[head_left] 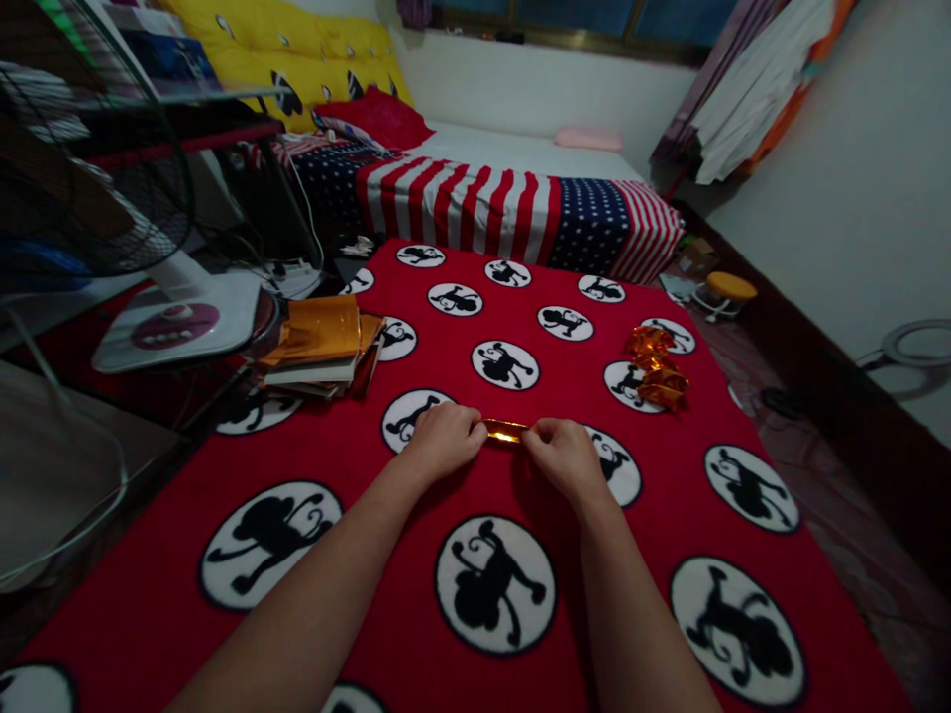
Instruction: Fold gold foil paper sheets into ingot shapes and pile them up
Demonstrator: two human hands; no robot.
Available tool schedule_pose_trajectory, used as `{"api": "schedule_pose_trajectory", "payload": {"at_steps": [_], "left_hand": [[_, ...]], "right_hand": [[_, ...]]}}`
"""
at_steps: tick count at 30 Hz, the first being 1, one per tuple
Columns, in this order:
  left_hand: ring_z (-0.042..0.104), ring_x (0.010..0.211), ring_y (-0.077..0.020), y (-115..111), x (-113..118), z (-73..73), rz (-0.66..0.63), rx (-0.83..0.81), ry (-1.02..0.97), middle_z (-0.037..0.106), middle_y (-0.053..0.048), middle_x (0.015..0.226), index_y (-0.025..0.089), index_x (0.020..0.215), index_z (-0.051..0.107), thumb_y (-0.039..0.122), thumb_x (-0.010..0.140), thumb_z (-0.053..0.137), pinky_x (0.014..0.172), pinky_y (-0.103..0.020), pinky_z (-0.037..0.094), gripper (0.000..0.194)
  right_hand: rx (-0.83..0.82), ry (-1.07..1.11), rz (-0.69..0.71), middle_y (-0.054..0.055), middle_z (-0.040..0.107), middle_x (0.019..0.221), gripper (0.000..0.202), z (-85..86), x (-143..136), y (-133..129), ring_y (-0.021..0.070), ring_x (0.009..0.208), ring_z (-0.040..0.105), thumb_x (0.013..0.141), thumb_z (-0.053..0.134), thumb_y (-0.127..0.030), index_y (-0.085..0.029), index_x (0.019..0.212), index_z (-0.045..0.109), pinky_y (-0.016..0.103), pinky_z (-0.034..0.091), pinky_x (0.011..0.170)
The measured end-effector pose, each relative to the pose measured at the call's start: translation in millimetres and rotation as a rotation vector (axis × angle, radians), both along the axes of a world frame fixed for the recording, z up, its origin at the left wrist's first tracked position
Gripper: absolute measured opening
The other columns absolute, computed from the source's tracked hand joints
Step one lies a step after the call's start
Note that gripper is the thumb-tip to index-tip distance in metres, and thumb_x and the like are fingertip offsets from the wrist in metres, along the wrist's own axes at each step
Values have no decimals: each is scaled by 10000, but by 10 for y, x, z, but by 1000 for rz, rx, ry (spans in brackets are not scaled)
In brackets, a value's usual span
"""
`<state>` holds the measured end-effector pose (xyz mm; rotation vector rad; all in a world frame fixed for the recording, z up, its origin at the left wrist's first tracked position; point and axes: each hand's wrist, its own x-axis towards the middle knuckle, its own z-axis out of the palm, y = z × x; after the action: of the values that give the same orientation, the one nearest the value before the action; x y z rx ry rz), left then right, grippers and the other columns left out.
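Observation:
A narrow strip of shiny gold foil paper (506, 431) is stretched between my two hands over the red cloth with monkey prints. My left hand (449, 438) pinches its left end, fingers closed. At the right end, my right hand (563, 454) grips the foil between thumb and fingers. Beyond my left hand lies a stack of gold and white paper sheets (323, 342) at the cloth's left edge. Several folded gold foil pieces (658, 368) rest in a small heap on the right side of the cloth.
The red cloth (386, 634) covers the surface under my arms. A white fan base (178, 322) stands to the left. Behind is a bed with a flag-patterned cover (475, 208). A small stool with a yellow top (731, 286) is at the right by the wall.

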<state>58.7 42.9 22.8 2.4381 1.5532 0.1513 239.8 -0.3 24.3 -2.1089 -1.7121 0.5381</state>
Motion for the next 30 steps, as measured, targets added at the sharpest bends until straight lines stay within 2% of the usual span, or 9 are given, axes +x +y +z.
{"api": "schedule_pose_trajectory", "payload": {"at_steps": [4, 12, 22, 30], "left_hand": [[666, 746, -248, 11, -23, 20, -10, -14, 30, 716, -101, 772, 204, 789, 713, 318, 845, 370, 622, -312, 412, 367], [682, 792, -269, -9, -18, 20, -41, 21, 90, 721, -127, 825, 181, 837, 710, 294, 860, 337, 680, -341, 457, 390], [680, 795, -272, -28, -24, 85, -94, -20, 89, 720, -144, 834, 154, 827, 707, 270, 862, 339, 671, -338, 455, 388], [661, 764, -238, -2, -38, 73, -122, -44, 58, 720, -136, 822, 146, 798, 706, 270, 869, 343, 630, -306, 407, 389]], "right_hand": [[15, -40, 13, 14, 619, 565, 262, 45, -12, -15, 132, 548, 523, 799, 511, -344, -209, 608, 629, 252, 228, 524], [24, -224, 119, 32, 587, 550, 246, 119, -66, -42, 127, 532, 435, 788, 494, -285, -197, 578, 584, 285, 174, 542], [5, -233, 137, 37, 591, 559, 234, 151, -87, -49, 128, 542, 438, 774, 491, -268, -190, 581, 599, 289, 177, 546], [-7, -194, 160, 31, 582, 548, 236, 173, -98, -60, 126, 526, 430, 767, 490, -278, -194, 577, 602, 286, 170, 538]]}}
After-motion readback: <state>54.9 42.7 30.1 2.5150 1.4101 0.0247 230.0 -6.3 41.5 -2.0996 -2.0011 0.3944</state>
